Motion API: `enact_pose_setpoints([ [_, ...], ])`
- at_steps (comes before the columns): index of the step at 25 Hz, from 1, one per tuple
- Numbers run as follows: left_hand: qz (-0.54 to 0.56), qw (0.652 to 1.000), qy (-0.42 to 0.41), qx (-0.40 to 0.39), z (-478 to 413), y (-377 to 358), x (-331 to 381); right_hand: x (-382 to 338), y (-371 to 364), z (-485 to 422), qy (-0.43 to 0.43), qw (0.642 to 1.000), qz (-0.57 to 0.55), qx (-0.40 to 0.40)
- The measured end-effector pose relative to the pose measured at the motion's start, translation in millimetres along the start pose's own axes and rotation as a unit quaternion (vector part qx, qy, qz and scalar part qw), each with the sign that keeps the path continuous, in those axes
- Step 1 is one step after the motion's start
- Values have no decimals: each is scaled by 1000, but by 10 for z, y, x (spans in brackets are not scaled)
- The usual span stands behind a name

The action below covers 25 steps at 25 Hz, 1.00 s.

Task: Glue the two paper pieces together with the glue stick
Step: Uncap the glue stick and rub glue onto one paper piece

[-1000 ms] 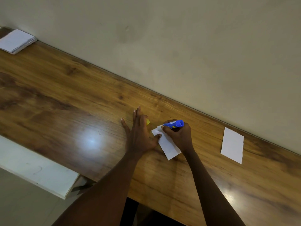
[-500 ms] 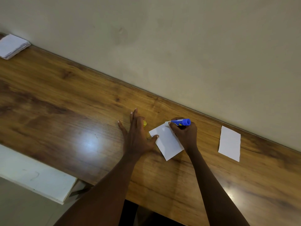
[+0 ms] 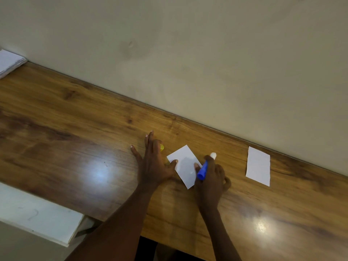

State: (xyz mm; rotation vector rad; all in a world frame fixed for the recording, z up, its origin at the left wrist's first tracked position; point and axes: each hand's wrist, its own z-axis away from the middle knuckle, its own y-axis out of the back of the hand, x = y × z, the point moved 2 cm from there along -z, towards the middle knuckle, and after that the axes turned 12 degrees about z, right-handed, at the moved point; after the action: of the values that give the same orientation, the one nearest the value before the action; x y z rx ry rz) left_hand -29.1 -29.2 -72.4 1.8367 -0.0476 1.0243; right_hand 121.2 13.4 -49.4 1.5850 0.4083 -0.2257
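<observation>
Paper piece point(image 3: 185, 164) lies flat on the bench point(image 3: 75, 132), pinned at its edge by the left hand point(image 3: 153, 162), fingers spread wide. Right hand point(image 3: 211, 178) fingers grip the glue stick point(image 3: 203, 171) beside it; the second piece point(image 3: 258, 166) lies well apart. Coat edge to edge, keeping the sheet pinned.

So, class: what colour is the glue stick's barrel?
Blue, with a white tip; the glue stick shows in the head view.

A plain indoor desk corner, perhaps a home or small office. A glossy wood-grain laminate desk point(image 3: 75, 129) runs flush against a bare beige painted wall point(image 3: 207, 53), with a stack of white paper point(image 3: 9, 62) at its far end.
</observation>
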Motion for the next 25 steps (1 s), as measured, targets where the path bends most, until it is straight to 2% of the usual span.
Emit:
enact_pose_setpoints([
  [2,-4,1000,4,-4,-7,-4,6,-60,-42,118,-16,999,6,-51],
  [5,-5,1000,8,-7,-10,-3,8,-166,10,104,-51,989,-135,-40],
  [7,-4,1000,8,-11,-7,-2,6,-186,50,91,-98,955,-279,-14],
  [9,1,1000,7,-12,-7,-3,5,-198,71,124,-146,917,-369,26],
  [11,-3,1000,10,-13,-12,-2,14,-209,49,194,-179,900,-392,66],
  [15,10,1000,0,-11,9,14,17,-176,68,178,-218,899,-370,83],
  [17,33,999,-7,-1,29,38,23,-109,150,3,-184,914,-352,84],
  [19,48,999,-4,2,31,45,20,-45,253,-244,-89,943,-314,71],
  [22,27,1000,-6,-1,20,14,3,-39,285,-556,69,970,-227,-45],
  [25,7,1000,-4,-9,7,-8,-5,-103,208,-701,167,967,-125,-149],
])
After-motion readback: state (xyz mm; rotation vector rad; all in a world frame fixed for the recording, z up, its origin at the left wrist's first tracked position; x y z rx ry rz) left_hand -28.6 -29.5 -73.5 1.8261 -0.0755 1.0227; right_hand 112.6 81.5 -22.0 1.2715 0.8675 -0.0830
